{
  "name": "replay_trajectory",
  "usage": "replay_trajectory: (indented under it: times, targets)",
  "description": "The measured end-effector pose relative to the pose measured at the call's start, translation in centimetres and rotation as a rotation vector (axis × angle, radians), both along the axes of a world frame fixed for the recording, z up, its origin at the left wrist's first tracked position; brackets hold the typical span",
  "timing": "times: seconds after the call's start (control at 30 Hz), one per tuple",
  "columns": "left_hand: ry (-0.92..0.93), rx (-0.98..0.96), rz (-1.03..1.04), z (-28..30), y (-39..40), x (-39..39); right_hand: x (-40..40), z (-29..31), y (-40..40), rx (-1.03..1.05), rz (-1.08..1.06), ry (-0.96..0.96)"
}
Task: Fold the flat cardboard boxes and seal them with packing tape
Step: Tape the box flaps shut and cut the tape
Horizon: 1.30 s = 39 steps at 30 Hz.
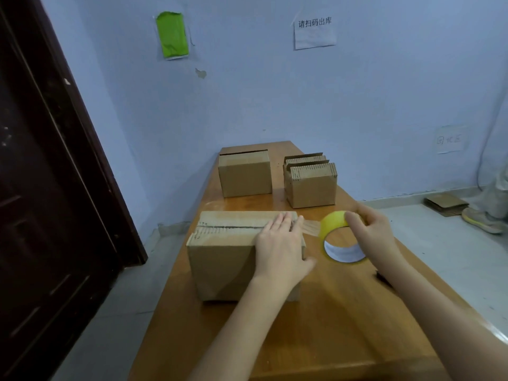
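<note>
Two hands share the sealing step: the right hand (376, 232) has its grip closed on the tape roll (342, 237), while the left hand (280, 237) lies flat, holding nothing, pinning the tape end on the near box (228, 257) at nine o'clock of the roll. Next, probably draw the strip along the seam.

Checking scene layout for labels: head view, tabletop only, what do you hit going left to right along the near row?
Near cardboard box → left hand flat on its right end → stretched strip of tape → yellow tape roll → right hand gripping the roll.
</note>
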<state>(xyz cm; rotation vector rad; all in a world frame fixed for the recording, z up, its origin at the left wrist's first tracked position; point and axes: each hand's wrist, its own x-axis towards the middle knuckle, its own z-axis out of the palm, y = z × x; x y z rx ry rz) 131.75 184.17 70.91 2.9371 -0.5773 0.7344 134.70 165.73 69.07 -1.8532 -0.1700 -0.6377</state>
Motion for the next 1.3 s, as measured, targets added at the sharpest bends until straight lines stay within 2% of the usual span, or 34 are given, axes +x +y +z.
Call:
replay_trajectory:
  times: [0.2,0.37,0.47,0.67,0.7,0.77,0.87,0.93,1.2,1.3]
  targets:
    - [0.009,-0.026,0.012,0.2,0.8,-0.1,1.0,-0.7,-2.3,-0.455,-0.041,0.043]
    - [0.039,-0.032,0.024,0.5,0.8,-0.2,0.7,-1.2,-2.8,-1.054,-0.066,0.108]
    - [0.043,-0.015,0.038,0.5,0.7,-0.1,0.3,-0.8,-2.5,-1.145,-0.043,0.193]
    - [0.085,0.005,0.071,0.6,0.9,-0.2,0.0,0.7,-1.4,-1.301,-0.153,0.362]
    - [0.091,0.009,0.073,0.7,0.8,-0.2,-0.2,1.0,-1.2,-1.280,-0.183,0.336]
    - [0.100,0.012,0.068,0.8,0.8,-0.2,-1.1,1.6,0.2,-1.110,-0.174,0.213]
    - [0.121,0.014,0.064,0.9,0.9,-0.2,-2.7,2.0,3.9,-0.645,-0.003,0.085]
    - [0.147,0.011,0.061,1.0,0.9,-0.2,-3.1,2.0,6.4,-0.435,0.102,0.129]
    - [0.118,0.159,0.063,0.8,0.7,0.1,-2.4,-1.7,10.0,-0.271,0.141,0.336]
    - [0.143,0.126,0.056,0.7,0.7,0.2,-2.3,-2.2,10.3,-0.173,0.162,0.373]
